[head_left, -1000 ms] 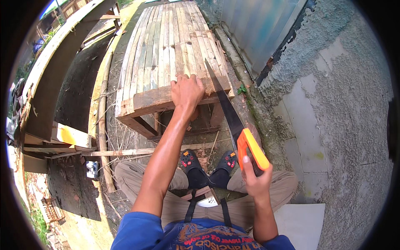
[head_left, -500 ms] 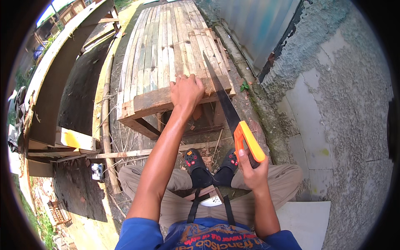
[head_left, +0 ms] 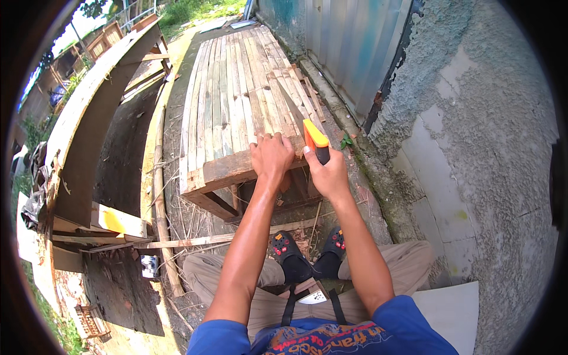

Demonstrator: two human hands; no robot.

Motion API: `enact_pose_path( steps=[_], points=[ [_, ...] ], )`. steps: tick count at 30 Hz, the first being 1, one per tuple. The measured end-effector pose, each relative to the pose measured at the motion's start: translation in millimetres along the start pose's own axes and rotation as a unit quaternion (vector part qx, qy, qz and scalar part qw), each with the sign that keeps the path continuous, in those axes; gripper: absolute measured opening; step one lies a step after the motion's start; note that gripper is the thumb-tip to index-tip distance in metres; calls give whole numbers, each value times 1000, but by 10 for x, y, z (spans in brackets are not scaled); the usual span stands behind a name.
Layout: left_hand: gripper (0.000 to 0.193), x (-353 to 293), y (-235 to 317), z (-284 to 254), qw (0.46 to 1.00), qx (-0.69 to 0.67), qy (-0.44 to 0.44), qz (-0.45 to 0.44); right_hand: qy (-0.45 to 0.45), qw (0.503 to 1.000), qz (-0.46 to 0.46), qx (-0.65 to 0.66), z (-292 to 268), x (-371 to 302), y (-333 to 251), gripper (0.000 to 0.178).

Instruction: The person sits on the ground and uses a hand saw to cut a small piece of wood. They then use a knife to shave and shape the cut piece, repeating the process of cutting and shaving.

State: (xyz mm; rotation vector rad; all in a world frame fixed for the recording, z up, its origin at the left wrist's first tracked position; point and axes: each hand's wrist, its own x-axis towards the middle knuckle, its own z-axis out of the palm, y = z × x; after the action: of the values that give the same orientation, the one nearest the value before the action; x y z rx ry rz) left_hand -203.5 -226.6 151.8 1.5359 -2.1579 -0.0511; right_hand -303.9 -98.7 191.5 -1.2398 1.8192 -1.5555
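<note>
My right hand (head_left: 329,173) is closed around the orange-and-black handle of a handsaw (head_left: 317,134). The dark blade (head_left: 290,105) runs away from me, over the right part of a low bench (head_left: 228,112) topped with long bamboo slats. Where the blade crosses the near end, I cannot make out whether the teeth are in the wood. My left hand (head_left: 272,156) is gripping the bench's near edge, its fingers bent over the thick brown beam (head_left: 223,171), just left of the saw handle.
To the right rise a corrugated metal sheet (head_left: 352,50) and a rough grey wall (head_left: 473,171). A long wooden frame (head_left: 83,136) stands on the left, with a bamboo pole (head_left: 160,201) beside it. A can (head_left: 149,266) and thin sticks lie on the ground near my feet.
My right hand has pushed the saw forward, bringing its handle up close to the bench's near edge. The left hand keeps its place on the beam. The view has shifted slightly.
</note>
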Motion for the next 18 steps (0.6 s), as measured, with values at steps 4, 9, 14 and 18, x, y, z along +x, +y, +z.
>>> enact_pose_path(
  steps=[4, 9, 14, 18],
  points=[
    [43, -12, -8, -34, 999, -21, -35, -23, -9, 998, 56, 30, -161, -289, 154, 39],
    [43, -87, -33, -49, 998, -34, -47, -35, -48, 991, 122, -10, -676, -1389, -59, 29],
    [42, -117, -61, -10, 1000, -17, -13, -23, -28, 989, 138, 40, -1094, -2160, -242, 21],
    [41, -136, -4, 73, 999, 1, 29, 14, -1, 987, 146, 64, -778, -1528, -108, 24]
  ],
)
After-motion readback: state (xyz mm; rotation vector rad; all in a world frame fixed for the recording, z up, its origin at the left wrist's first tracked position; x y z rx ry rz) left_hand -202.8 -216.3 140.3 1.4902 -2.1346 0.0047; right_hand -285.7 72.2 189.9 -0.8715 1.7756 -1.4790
